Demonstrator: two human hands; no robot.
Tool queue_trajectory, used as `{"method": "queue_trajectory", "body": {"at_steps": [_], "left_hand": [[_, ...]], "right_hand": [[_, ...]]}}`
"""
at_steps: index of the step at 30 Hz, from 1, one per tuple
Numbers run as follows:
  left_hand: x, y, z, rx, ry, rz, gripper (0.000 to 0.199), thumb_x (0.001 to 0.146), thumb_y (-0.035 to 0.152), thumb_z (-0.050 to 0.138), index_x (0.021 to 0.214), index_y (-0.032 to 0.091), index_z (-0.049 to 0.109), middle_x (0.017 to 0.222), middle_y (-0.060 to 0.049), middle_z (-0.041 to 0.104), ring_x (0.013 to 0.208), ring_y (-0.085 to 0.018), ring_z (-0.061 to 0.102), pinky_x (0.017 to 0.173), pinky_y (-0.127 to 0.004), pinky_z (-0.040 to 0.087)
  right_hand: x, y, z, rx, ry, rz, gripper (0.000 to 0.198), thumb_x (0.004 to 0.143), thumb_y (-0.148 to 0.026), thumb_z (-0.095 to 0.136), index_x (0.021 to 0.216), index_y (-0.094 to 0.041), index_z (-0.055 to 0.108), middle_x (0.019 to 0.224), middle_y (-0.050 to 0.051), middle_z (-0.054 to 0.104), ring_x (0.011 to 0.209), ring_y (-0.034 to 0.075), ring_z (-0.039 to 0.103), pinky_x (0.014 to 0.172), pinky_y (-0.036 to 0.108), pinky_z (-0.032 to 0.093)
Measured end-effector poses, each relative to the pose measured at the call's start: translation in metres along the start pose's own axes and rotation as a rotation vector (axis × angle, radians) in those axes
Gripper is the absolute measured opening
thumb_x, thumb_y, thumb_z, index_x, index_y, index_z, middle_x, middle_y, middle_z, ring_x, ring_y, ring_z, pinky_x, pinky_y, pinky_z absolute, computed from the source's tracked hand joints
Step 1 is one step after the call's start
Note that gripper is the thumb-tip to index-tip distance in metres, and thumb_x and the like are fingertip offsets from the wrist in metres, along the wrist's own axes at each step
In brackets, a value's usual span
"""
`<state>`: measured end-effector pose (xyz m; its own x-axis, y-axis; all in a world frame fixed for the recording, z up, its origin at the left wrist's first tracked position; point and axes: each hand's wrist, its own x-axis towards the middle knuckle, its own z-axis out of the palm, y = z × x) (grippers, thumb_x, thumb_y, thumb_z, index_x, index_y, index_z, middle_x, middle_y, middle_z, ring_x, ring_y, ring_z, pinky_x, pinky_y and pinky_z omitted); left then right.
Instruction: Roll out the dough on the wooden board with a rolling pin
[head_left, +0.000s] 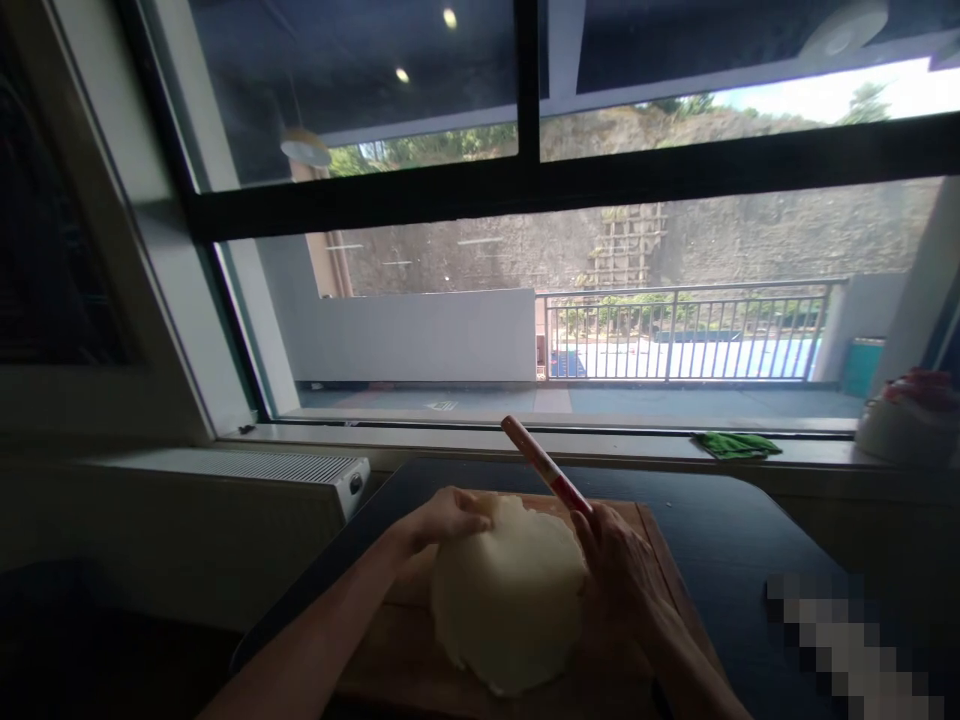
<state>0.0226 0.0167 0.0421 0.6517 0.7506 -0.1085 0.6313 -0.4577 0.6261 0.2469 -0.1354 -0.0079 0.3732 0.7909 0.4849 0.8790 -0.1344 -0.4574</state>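
A thin, pale round sheet of dough (510,600) is in front of me over a wooden board (420,660). My left hand (452,515) is closed on its upper left edge, with thumb and fingers pinching the dough. In my right hand (619,545) is a slim reddish-brown rolling pin (544,462), tilted up and to the left, its far end clear of the board. That hand is beside the right edge of the dough; whether the fingers also touch the sheet, I cannot tell.
The board lies on a dark table (720,530) by a window. A radiator (300,470) stands left of the table. On the windowsill are a green cloth (737,445) and a whitish container (911,420) with a red top. A blurred patch covers the lower right.
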Motion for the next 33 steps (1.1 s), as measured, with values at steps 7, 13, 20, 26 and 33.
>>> {"method": "queue_trajectory", "body": {"at_steps": [7, 13, 20, 26, 33], "left_hand": [[0.028, -0.011, -0.003, 0.314, 0.289, -0.052, 0.027, 0.073, 0.042, 0.056, 0.06, 0.02, 0.062, 0.065, -0.002, 0.066, 0.071, -0.019, 0.062, 0.062, -0.024, 0.037], [-0.011, -0.004, -0.037, 0.413, 0.652, -0.021, 0.034, 0.091, 0.031, 0.029, 0.096, 0.018, 0.06, 0.104, -0.01, 0.063, 0.096, -0.021, 0.056, 0.082, -0.03, 0.038], [-0.024, 0.004, 0.02, 0.578, 0.592, 0.204, 0.027, 0.092, 0.027, 0.033, 0.087, 0.02, 0.058, 0.087, -0.005, 0.062, 0.085, -0.019, 0.055, 0.08, -0.03, 0.038], [-0.004, -0.02, 0.038, 0.537, 0.65, -0.025, 0.026, 0.093, 0.028, 0.031, 0.089, 0.02, 0.055, 0.086, -0.006, 0.063, 0.08, -0.019, 0.058, 0.067, -0.029, 0.037], [-0.041, -0.016, 0.046, 0.555, 0.617, 0.117, 0.027, 0.092, 0.029, 0.033, 0.082, 0.02, 0.056, 0.088, -0.006, 0.063, 0.087, -0.019, 0.057, 0.081, -0.03, 0.038]], "right_hand": [[-0.003, -0.001, 0.003, -0.058, -0.091, -0.002, 0.04, 0.094, -0.051, 0.03, 0.084, -0.023, 0.057, 0.076, 0.002, 0.066, 0.065, 0.015, 0.062, 0.053, 0.026, 0.026], [0.0, -0.016, 0.005, -0.099, -0.165, -0.136, 0.044, 0.097, -0.046, 0.024, 0.08, -0.024, 0.058, 0.076, 0.001, 0.066, 0.066, 0.015, 0.061, 0.055, 0.025, 0.028], [0.036, -0.067, 0.038, -0.062, -0.242, -0.224, 0.037, 0.097, -0.036, 0.027, 0.086, -0.022, 0.06, 0.085, 0.003, 0.067, 0.077, 0.015, 0.061, 0.065, 0.024, 0.034], [0.061, -0.067, 0.064, -0.06, -0.21, -0.004, 0.032, 0.093, -0.016, 0.027, 0.109, -0.017, 0.055, 0.101, 0.009, 0.064, 0.092, 0.017, 0.061, 0.071, 0.024, 0.037], [0.019, -0.076, 0.046, -0.074, -0.212, -0.09, 0.03, 0.092, -0.019, 0.032, 0.108, -0.023, 0.057, 0.101, 0.005, 0.067, 0.093, 0.016, 0.061, 0.075, 0.024, 0.037]]}}
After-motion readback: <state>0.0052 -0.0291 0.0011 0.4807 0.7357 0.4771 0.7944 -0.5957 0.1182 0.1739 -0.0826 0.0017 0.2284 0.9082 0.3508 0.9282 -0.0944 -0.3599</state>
